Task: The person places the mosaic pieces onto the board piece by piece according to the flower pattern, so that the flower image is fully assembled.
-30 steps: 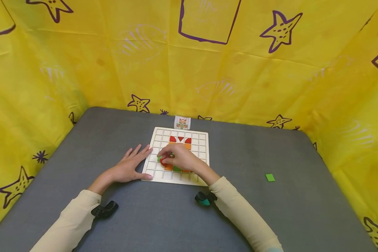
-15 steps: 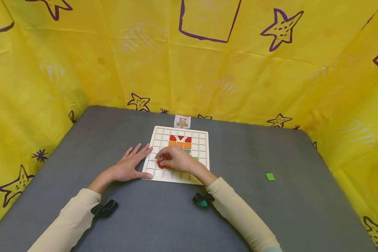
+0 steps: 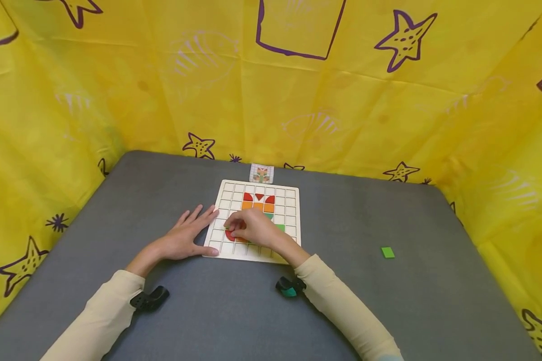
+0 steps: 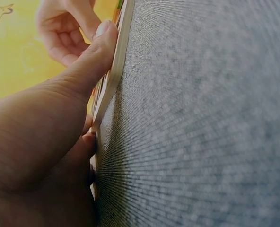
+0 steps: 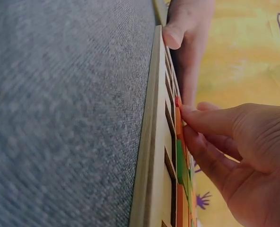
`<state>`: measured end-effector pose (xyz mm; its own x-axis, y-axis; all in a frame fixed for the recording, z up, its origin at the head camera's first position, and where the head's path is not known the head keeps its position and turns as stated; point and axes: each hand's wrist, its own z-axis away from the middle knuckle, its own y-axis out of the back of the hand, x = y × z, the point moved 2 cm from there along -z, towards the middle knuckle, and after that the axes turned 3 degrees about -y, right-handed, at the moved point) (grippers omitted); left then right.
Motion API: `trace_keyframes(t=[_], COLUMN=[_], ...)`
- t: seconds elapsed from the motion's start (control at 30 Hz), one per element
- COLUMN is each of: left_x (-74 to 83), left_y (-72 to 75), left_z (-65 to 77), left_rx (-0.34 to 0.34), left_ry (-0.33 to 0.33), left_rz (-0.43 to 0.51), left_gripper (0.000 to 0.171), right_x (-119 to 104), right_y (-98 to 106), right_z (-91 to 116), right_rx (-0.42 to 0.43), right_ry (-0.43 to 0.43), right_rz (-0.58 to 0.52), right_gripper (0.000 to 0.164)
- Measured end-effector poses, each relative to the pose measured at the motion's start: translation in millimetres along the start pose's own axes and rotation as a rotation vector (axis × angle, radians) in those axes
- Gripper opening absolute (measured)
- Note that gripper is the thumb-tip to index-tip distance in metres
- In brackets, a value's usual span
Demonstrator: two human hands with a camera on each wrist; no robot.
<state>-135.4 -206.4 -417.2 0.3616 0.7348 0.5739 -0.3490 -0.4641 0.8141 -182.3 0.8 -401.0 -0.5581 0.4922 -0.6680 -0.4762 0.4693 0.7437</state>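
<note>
My left hand lies with spread fingers at the left side of a white grid board. Its thumb rests on the near left corner, and its fingertips are at the left edge. Over the lower left of the grid, my right hand pinches a red tile with curved outer edge, low in a cell. In the right wrist view the thumb is right at this red tile, with orange and green tiles beside it. Red and orange tiles fill cells farther up; my right hand hides part of the pattern.
A small picture card with a similar coloured pattern lies behind the board. One loose green tile sits on the grey table to the right. Yellow cloth with sea drawings surrounds the table's back and sides.
My right hand has shifted slightly left and down with the red tile, which now lies flatter in the lower-left part of the grid. The left hand stays in place.
</note>
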Motion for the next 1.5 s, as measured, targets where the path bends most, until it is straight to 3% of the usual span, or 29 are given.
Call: trace_keyframes(t=[0.4, 0.8, 1.03, 1.3, 1.5], left_x=[2.7, 0.8, 2.0, 1.3, 1.7], left_y=[0.6, 1.0, 0.2, -1.6, 0.2], left_z=[0.2, 2.5, 0.3, -1.0, 0.9], left_rx=[-0.008, -0.006, -0.015, 0.004, -0.02], left_ry=[-0.002, 0.011, 0.007, -0.003, 0.017], left_rz=[0.007, 0.013, 0.017, 0.022, 0.024], left_gripper=[0.105, 0.107, 0.106, 0.106, 0.106], right_x=[-10, 20, 40, 64, 81], right_y=[19, 50, 65, 94, 113], right_z=[20, 64, 102, 152, 191], right_rx=[0.041, 0.135, 0.168, 0.254, 0.243], right_ry=[0.021, -0.037, -0.102, -0.083, -0.121], right_rz=[0.077, 0.065, 0.099, 0.143, 0.185], right_gripper=[0.017, 0.015, 0.02, 0.021, 0.03])
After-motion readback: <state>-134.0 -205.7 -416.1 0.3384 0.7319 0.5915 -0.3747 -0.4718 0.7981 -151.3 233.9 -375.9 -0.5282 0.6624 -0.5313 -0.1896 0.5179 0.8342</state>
